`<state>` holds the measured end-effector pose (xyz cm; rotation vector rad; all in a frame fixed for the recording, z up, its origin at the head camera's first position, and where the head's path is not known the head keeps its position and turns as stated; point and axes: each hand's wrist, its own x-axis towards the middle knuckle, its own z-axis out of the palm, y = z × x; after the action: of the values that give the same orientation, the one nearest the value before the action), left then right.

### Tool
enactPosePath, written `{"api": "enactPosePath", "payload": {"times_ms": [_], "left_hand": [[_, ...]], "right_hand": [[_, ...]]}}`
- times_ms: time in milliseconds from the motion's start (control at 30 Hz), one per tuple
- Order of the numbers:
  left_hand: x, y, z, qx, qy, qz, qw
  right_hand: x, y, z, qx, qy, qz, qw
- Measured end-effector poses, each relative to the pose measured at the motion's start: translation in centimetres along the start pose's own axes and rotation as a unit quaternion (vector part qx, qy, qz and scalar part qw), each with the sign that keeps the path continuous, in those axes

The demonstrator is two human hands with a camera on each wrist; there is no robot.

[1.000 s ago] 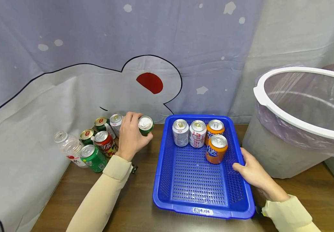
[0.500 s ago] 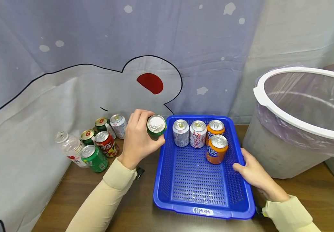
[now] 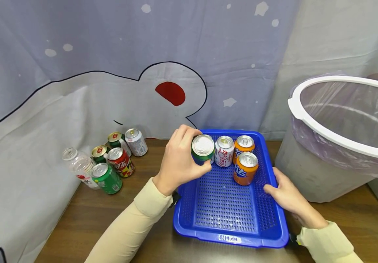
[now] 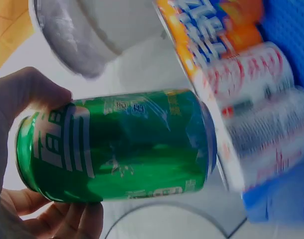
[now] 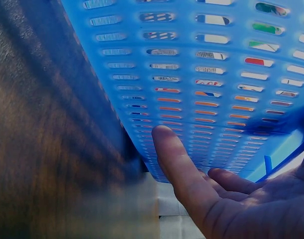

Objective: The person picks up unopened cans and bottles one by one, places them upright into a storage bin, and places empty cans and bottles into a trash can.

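Left hand grips a green can over the basket, right hand its rim; clearance unclear, lowering might topple white cans inside.

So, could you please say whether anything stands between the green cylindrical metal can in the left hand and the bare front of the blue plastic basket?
Nothing visible does: the green can in the left hand has a clear way to the front of the blue basket; the white metal cans and orange cans stand further back.
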<state>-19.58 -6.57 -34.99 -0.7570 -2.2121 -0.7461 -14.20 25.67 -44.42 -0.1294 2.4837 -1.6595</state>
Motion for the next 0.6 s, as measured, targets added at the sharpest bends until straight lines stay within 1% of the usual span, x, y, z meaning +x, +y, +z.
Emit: {"api": "enactPosePath", "payload": {"times_ms": [167,367,500,600], "left_hand": [[0.4,1.1,1.3,0.0,-0.032,0.009,0.9994],[0.7,1.9,2.6,0.011,-0.083,0.011,0.9964],[0.9,2.2,3.5,0.023,-0.125,0.01,0.9918],[1.0,2.2,4.2,0.041,-0.166,0.007,0.9853]], "right_hand": [[0.0,0.0,0.0,0.003,-0.003,0.005,1.0],[0.0,-0.1,0.0,0.006,-0.004,0.006,1.0],[0.0,-0.1,0.0,0.008,-0.002,0.003,1.0],[-0.1,-0.1,0.0,0.008,-0.002,0.004,1.0]]}}
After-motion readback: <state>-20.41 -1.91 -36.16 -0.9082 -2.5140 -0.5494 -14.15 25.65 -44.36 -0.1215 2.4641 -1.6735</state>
